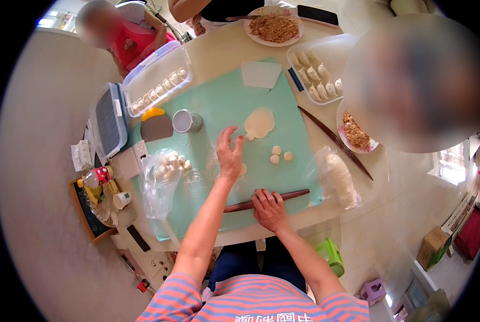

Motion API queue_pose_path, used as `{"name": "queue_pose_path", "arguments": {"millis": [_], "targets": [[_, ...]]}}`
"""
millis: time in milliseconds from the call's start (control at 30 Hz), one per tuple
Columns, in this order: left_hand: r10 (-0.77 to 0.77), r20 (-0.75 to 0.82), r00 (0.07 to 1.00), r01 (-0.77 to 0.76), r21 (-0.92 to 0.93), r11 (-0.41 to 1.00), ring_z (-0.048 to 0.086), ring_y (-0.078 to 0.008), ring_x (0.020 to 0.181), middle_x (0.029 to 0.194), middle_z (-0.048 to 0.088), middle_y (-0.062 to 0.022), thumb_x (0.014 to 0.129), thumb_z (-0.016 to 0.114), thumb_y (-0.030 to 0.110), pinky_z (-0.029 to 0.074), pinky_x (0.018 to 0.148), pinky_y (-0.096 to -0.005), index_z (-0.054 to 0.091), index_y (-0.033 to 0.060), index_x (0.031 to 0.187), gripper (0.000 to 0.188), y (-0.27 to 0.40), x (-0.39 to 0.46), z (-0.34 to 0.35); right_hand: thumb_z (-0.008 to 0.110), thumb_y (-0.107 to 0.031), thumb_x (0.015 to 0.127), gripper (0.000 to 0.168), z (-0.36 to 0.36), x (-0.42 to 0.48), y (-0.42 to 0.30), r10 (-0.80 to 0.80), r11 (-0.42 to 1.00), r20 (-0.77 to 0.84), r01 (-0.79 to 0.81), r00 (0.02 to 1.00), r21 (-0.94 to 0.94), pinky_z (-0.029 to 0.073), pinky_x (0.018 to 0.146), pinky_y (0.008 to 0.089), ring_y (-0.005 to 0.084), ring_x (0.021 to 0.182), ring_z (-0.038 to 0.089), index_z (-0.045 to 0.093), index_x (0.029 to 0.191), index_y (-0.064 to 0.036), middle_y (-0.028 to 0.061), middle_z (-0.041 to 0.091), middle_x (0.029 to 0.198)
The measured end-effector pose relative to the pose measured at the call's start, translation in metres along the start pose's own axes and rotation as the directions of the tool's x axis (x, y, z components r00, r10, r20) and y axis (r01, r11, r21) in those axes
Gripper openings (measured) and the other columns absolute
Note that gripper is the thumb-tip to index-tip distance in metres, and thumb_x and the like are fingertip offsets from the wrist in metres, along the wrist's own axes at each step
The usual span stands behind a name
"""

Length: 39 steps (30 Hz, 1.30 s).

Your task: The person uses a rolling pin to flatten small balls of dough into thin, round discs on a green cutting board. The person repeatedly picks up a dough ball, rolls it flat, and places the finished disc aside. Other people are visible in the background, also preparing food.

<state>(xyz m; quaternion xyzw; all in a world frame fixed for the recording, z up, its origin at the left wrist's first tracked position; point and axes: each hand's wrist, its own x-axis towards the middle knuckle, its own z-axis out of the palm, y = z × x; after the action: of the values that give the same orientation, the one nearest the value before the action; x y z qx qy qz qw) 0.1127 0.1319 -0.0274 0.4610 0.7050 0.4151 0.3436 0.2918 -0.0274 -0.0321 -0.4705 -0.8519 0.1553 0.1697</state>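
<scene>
My left hand (229, 157) hovers over the green mat (208, 92), fingers apart and holding nothing visible. Just past its fingertips lie thin round dough wrappers (260, 120), overlapping, with a small bit of dough at their edge. A pale dough disc (243, 170) shows partly from behind the hand's wrist side. Near the mat's front edge, my right hand (270, 209) has its fingers over a dark wooden rolling pin (296, 194). Several small dough pieces (276, 155) sit on the mat to the right. More dough pieces (173, 163) lie at a clear plastic bag (157, 185) on the left.
Plastic boxes hold folded dumplings (313, 73) at right and more dumplings (159, 91) at left. Plates of filling (274, 29) stand at the back and right. A metal cylinder (187, 121), a scraper (156, 125), bagged dough (338, 177) and another rolling pin (334, 139) lie around. Other people are close by.
</scene>
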Motion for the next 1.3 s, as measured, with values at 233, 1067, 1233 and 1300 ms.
{"name": "queue_pose_path", "arguments": {"millis": [233,1067,1233,1300], "targets": [[0.174,0.168,0.97,-0.235,0.469,0.852,0.063,-0.0302,0.1,0.108,0.063,-0.0113,0.08,0.074,0.005,0.052,0.083,-0.0403,0.061,0.008,0.114,0.036,0.012,0.006,0.009,0.068,-0.019,0.078,0.05,-0.003,0.0,-0.002,-0.017,1.0,0.072,0.017,0.997,0.0,0.033,0.111,0.0438,0.0205,0.132,0.046,0.057,0.127,-0.014,0.0035,0.052,0.14],[0.114,0.21,0.971,-0.238,0.815,0.528,0.014,-0.0356,0.154,0.165,0.02,-0.0146,0.083,0.07,0.052,0.01,0.121,-0.0601,0.029,0.0109,0.156,0.094,-0.01,0.022,-0.004,0.073,-0.024,0.074,0.064,-0.007,-0.005,0.001,-0.019,1.0,0.139,0.018,0.99,0.005,0.032,0.111,0.0429,0.0187,0.133,0.045,0.05,0.133,-0.016,0.0023,0.051,0.144],[0.082,0.21,0.974,-0.22,0.81,0.543,0.015,-0.0349,0.154,0.165,0.02,-0.0128,0.082,0.07,0.057,0.011,0.121,-0.0615,0.034,0.0125,0.155,0.092,-0.01,0.024,-0.006,0.073,-0.025,0.074,0.065,0.003,-0.011,-0.003,-0.003,1.0,0.177,0.004,0.984,-0.007,0.032,0.11,0.0451,0.0195,0.133,0.045,0.05,0.134,-0.015,0.0023,0.051,0.143],[0.095,0.213,0.972,-0.23,0.803,0.549,0.015,-0.035,0.153,0.165,0.02,-0.012,0.082,0.071,0.057,0.01,0.121,-0.0616,0.033,0.0131,0.155,0.093,-0.01,0.029,-0.008,0.072,-0.026,0.074,0.065,-0.001,-0.006,-0.005,0.0,1.0,0.189,0.002,0.982,-0.011,0.033,0.11,0.046,0.0198,0.133,0.045,0.05,0.134,-0.015,0.0028,0.052,0.142]]}}
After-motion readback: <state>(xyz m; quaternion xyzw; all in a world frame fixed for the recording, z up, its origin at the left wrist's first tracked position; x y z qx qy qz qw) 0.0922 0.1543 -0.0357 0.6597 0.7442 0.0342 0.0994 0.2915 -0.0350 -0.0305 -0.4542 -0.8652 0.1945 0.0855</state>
